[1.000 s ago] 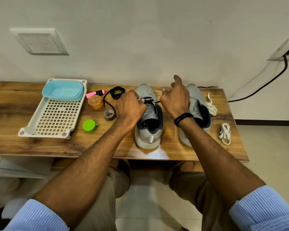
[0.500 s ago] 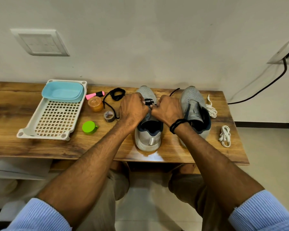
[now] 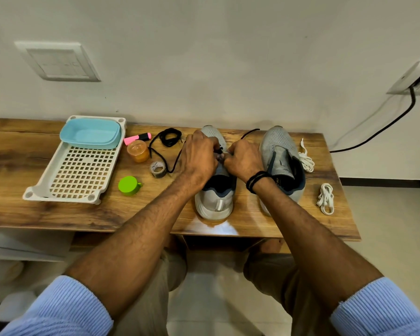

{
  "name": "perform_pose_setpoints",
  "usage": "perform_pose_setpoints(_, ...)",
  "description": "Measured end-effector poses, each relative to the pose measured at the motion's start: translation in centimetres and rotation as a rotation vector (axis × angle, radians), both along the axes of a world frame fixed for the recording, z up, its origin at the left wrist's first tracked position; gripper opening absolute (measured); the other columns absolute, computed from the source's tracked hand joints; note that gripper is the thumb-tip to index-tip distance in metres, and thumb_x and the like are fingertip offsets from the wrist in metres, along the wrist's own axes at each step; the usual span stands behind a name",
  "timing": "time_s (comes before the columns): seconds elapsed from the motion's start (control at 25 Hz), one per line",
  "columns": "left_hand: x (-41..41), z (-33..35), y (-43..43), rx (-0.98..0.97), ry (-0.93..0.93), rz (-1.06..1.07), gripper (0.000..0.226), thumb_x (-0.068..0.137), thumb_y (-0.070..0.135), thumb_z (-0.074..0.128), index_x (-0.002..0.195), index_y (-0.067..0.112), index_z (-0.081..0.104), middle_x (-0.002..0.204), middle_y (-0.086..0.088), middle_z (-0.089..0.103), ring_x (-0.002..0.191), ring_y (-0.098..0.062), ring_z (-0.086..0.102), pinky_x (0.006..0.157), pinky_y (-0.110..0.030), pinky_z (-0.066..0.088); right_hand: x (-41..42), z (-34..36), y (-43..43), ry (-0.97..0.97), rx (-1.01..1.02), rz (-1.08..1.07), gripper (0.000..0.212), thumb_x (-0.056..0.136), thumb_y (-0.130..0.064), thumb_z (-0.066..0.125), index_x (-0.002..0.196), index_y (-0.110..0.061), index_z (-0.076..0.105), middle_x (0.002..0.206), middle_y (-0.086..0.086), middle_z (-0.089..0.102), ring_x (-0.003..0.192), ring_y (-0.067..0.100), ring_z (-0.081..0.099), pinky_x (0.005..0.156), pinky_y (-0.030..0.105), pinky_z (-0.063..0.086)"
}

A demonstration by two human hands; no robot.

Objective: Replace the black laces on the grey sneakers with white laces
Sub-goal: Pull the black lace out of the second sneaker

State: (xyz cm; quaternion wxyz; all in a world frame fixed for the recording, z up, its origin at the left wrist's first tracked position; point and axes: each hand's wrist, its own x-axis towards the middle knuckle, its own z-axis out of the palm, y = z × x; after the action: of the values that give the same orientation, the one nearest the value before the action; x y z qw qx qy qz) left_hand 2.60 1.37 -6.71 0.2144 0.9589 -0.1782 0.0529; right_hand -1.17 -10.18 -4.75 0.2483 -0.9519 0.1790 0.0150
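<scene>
Two grey sneakers stand on the wooden table (image 3: 58,214), toes to the wall. Over the eyelets of the left sneaker (image 3: 214,202), my left hand (image 3: 199,156) and my right hand (image 3: 243,158) meet, fingers curled, pinching its black lace (image 3: 220,150). One end of that lace trails left past the tape, the other runs toward the wall. The right sneaker (image 3: 280,154) has no lace and its tongue is pulled up. A removed black lace (image 3: 170,137) lies coiled at the back. One white lace (image 3: 306,158) lies beside the right sneaker, and a second white lace bundle (image 3: 325,198) nearer the edge.
A white perforated tray (image 3: 80,175) holding a blue tub (image 3: 90,133) sits at the left. Between tray and shoes are a pink highlighter (image 3: 137,138), an orange jar (image 3: 137,151), a tape roll (image 3: 158,169) and a green lid (image 3: 129,185). A black cable (image 3: 374,134) hangs at right.
My right hand came back from beside the right sneaker to the left sneaker's eyelets and now meets my left hand on the black lace. The lace end lies slack toward the wall.
</scene>
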Motion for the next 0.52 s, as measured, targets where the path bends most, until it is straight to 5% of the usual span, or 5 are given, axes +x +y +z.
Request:
perform_pose_setpoints(0.36,-0.1,0.5,0.1,0.065,0.024,0.096,0.018,0.089,0.033,0.063,0.103,0.025,0.071,0.122,-0.009,0.044,0.118,-0.029,0.039,0.095,-0.039,0.037,0.2,-0.5,-0.8,-0.041,0.127,-0.132,0.045,0.086,-0.031,0.073,0.048,-0.016,0.053,0.051,-0.002,0.049,0.049,0.011,0.045,0.042,0.023,0.028)
perform_pose_setpoints(0.52,0.7,1.7,0.4,-0.331,0.339,0.628,0.029,0.098,0.035,0.051,0.111,0.016,0.068,0.127,-0.010,0.055,0.117,-0.031,0.049,0.091,-0.034,0.038,0.3,0.1,-1.0,-0.038,0.133,-0.166,0.023,0.086,-0.026,0.073,0.074,-0.007,0.075,0.072,0.007,0.070,0.066,0.018,0.064,0.053,0.022,0.045)
